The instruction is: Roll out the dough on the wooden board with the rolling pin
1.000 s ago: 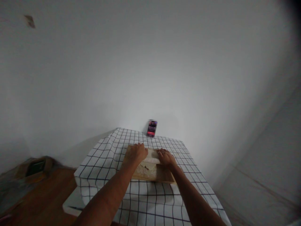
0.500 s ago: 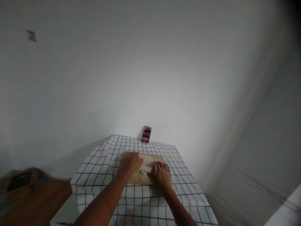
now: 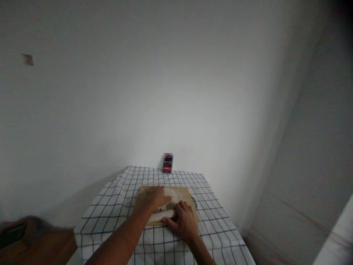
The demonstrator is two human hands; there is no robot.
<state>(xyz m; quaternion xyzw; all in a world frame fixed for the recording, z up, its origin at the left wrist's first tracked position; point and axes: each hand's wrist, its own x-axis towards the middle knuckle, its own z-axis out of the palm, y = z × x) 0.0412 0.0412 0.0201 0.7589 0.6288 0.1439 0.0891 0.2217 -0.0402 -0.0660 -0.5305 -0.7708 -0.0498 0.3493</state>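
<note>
On a wooden board [image 3: 180,191] lies a flattened pale sheet of dough [image 3: 171,195]. A pale rolling pin [image 3: 161,216] rests crosswise near the board's front edge, its left part hidden by my left forearm. My right hand [image 3: 185,222] is closed around the pin's right end, thumb on the near side and fingers over the top. Beyond the pin, my left hand [image 3: 157,197] lies on the dough's left part, fingers stretched forward and thumb pointing right.
A checked white cloth [image 3: 129,195] covers the table. At the back, a small blurred-out dark and red object [image 3: 167,163] stands against the white wall [image 3: 176,92]. A metal handle-like loop [image 3: 194,201] shows at the board's right edge. Brown wooden furniture [image 3: 41,244] is at lower left.
The rolling pin has come toward me, from mid-board to near the front edge, with my right hand on it. My left hand stays on the left part. The view has tilted slightly up.
</note>
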